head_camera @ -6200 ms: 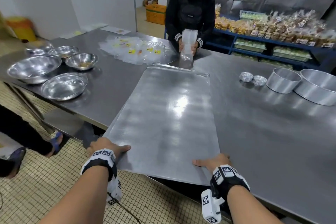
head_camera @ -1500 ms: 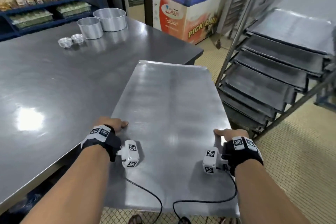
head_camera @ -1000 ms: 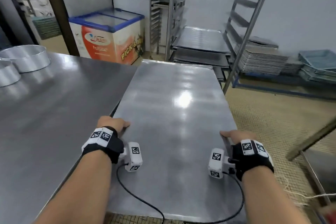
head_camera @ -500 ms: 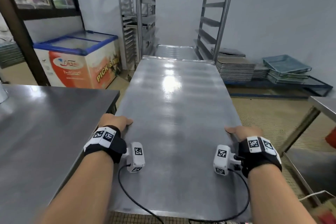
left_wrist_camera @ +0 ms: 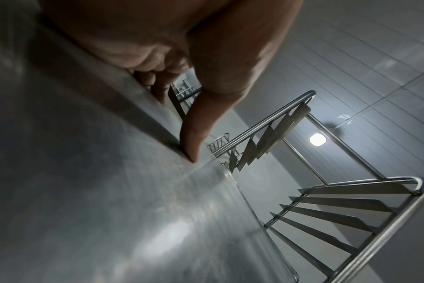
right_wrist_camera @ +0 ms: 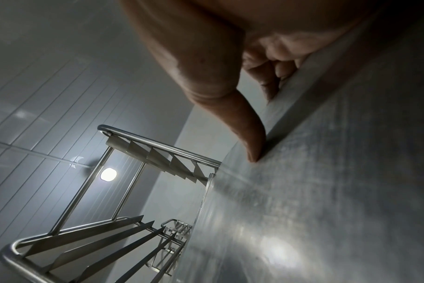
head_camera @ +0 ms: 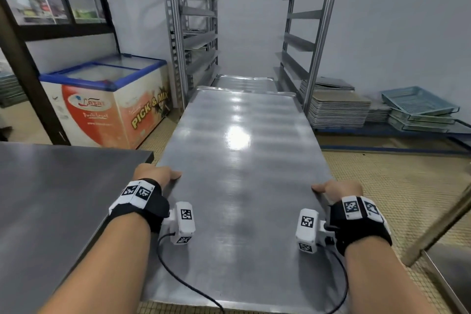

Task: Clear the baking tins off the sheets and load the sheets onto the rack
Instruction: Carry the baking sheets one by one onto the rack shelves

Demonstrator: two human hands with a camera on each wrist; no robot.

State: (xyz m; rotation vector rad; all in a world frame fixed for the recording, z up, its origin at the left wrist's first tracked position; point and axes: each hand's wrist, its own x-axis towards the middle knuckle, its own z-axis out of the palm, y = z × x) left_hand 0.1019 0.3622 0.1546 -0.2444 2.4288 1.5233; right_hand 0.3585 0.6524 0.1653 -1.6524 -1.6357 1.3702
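Left hand (head_camera: 155,173) and right hand (head_camera: 340,190) each grip a long edge of the large flat bare-metal baking sheet (head_camera: 239,173), thumbs on top and fingers curled under the rim (confirmed in both wrist views). The sheet is carried level, clear of the grey steel desk (head_camera: 56,199) at 9 o'clock, its far end pointing to 12 o'clock at the tall steel tray rack (head_camera: 316,33). No baking tins are on this sheet, so the clearing step is judged complete for it. A second sheet (head_camera: 244,81) already lies low in the rack, just beyond the carried sheet's far edge. Outstanding: insertion onto the runners. Whether further sheets await clearing cannot be told. A stack of flat trays (head_camera: 339,109) sits at 2 o'clock.
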